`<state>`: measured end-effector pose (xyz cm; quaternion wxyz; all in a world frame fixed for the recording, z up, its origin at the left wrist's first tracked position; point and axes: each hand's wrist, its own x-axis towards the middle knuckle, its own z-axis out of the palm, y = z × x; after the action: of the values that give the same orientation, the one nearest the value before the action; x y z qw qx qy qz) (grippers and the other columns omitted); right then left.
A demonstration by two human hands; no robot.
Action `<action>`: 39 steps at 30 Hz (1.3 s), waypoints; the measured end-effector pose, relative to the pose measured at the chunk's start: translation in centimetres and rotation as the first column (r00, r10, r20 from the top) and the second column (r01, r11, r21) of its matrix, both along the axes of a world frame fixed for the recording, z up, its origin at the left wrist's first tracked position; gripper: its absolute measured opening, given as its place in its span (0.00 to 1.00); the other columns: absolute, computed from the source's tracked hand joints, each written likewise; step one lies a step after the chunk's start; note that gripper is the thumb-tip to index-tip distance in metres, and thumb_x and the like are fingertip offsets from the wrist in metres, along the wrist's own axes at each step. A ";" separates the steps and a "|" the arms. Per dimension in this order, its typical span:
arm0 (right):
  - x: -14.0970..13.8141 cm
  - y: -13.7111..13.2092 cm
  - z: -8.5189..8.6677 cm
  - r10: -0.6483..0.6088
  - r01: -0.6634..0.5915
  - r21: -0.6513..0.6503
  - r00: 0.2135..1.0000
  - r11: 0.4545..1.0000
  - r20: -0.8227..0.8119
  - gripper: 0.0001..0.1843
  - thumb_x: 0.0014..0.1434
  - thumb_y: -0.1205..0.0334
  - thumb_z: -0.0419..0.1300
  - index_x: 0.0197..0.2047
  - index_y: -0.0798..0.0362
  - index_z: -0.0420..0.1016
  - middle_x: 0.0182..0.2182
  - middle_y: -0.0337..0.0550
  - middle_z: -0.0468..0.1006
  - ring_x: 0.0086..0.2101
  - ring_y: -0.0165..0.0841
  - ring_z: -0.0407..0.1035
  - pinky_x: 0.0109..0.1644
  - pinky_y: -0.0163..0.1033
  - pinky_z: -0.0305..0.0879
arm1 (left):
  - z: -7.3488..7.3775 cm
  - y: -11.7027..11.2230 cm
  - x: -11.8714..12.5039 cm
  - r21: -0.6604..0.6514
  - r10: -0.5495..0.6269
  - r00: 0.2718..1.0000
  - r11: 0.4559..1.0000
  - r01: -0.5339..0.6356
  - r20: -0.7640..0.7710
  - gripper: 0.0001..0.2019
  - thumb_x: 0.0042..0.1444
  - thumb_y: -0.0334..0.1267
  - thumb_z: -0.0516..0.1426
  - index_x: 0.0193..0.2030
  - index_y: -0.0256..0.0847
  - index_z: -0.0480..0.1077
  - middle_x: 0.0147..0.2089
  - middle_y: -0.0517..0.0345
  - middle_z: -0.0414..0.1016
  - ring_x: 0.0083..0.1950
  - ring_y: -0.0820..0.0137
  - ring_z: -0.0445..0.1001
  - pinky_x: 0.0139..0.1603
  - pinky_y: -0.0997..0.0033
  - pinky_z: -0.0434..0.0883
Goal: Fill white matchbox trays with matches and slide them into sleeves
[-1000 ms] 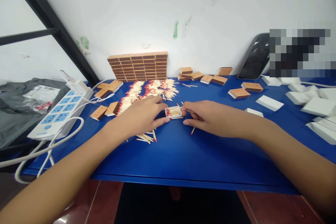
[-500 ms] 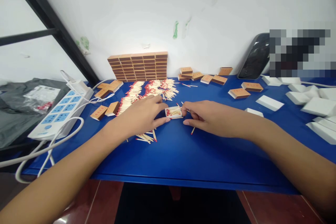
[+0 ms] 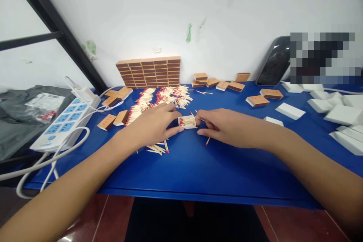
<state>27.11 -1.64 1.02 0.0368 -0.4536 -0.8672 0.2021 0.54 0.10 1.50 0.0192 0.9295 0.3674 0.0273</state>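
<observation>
A small white matchbox tray (image 3: 191, 125) holding red-tipped matches (image 3: 185, 121) lies on the blue table between my hands. My left hand (image 3: 154, 123) has its thumb and forefinger closed about the tray's left end. At the right end, my right hand (image 3: 219, 126) is closed, its curled forefinger against the tray and its thumb lower down; its inner fingers are partly hidden. One loose match (image 3: 208, 141) pokes out below the right hand. Behind my left hand spreads a large heap of matches (image 3: 144, 102), and a smaller bunch of matches (image 3: 157, 148) lies in front of it.
Stacked matchboxes (image 3: 149, 72) form a wall at the back. Loose matchboxes (image 3: 257, 100) lie left and right. White empty trays (image 3: 344, 115) pile up at the right, near a dark phone-like device (image 3: 273, 60). A power strip (image 3: 66, 117) with white cables sits left.
</observation>
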 end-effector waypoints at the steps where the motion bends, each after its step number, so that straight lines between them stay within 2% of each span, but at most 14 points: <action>1: 0.0 0.0 0.0 0.001 -0.001 0.000 1.000 1.000 0.002 0.09 0.72 0.50 0.58 0.47 0.45 0.71 0.37 0.42 0.80 0.37 0.40 0.72 0.36 0.42 0.57 | 0.0 0.0 0.0 -0.001 0.004 1.000 1.000 -0.004 -0.002 0.21 0.75 0.51 0.56 0.62 0.40 0.77 0.54 0.45 0.74 0.55 0.54 0.76 0.54 0.55 0.73; 39: -0.3 -0.1 0.3 -0.016 0.016 -0.010 0.999 1.000 0.037 0.08 0.72 0.52 0.58 0.47 0.46 0.71 0.36 0.41 0.78 0.37 0.39 0.71 0.37 0.41 0.56 | 0.1 -0.1 0.0 0.001 0.016 0.999 1.000 -0.016 -0.037 0.22 0.74 0.52 0.57 0.64 0.40 0.76 0.56 0.45 0.74 0.57 0.53 0.76 0.54 0.56 0.72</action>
<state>26.83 -1.74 1.33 0.0201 -0.4645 -0.8630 0.1978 0.54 0.00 1.57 0.0120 0.9269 0.3750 0.0102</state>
